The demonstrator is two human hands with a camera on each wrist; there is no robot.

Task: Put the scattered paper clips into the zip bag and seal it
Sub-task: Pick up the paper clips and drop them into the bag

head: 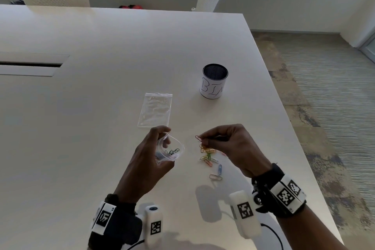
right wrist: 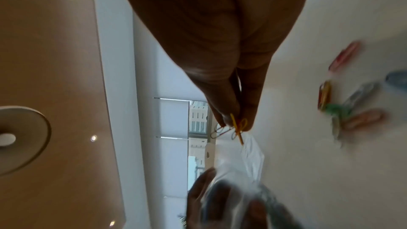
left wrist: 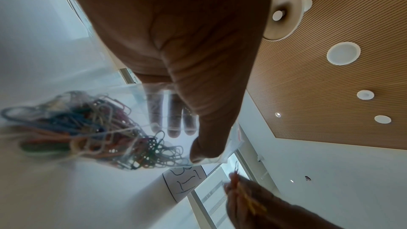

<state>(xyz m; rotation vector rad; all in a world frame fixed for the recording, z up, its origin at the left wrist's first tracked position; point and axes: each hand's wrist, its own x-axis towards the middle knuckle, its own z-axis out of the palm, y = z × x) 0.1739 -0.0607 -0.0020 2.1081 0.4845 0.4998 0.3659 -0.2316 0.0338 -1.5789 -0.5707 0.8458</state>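
My left hand (head: 154,154) holds a small clear zip bag (head: 172,149) with its mouth held open; my thumb (left wrist: 209,128) pinches the rim. Several coloured paper clips (left wrist: 92,128) lie inside it. My right hand (head: 223,144) pinches a few paper clips (head: 199,138), red and yellow (right wrist: 236,124), just right of the bag's mouth and above the table. Several loose paper clips (head: 210,157) lie scattered on the white table (head: 101,148) under the right hand, seen too in the right wrist view (right wrist: 343,107).
A second, flat clear zip bag (head: 155,110) lies beyond the left hand. A black mesh cup (head: 215,81) with a handwritten white label stands at the back right. The table's right edge (head: 288,128) runs close to the right hand. Two chairs stand behind the table.
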